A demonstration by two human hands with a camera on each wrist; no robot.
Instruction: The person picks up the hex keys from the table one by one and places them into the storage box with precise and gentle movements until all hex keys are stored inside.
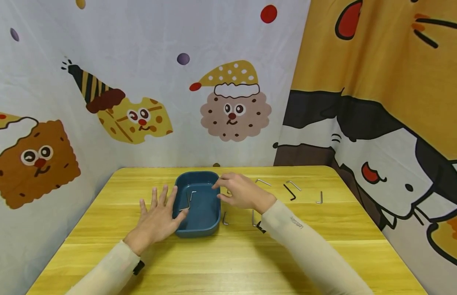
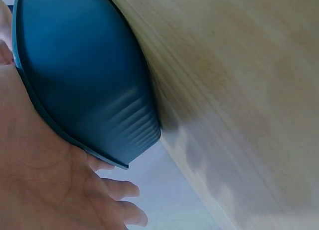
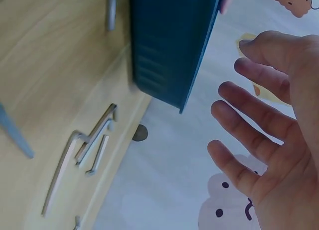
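Observation:
A dark blue rectangular tray stands on the table, with a couple of silver hex keys lying inside. My left hand is at its left side, fingers spread and thumb over the rim. In the left wrist view, the palm lies along the tray's rim. Above the tray's right edge hovers my right hand, its fingers loosely bent and nothing between them. The right wrist view shows that hand apart from the tray wall, with several hex keys on the table below.
Right of the tray, a black hex key and several silver ones lie scattered, including one at the far right and one near the tray. A printed curtain hangs behind the wooden table.

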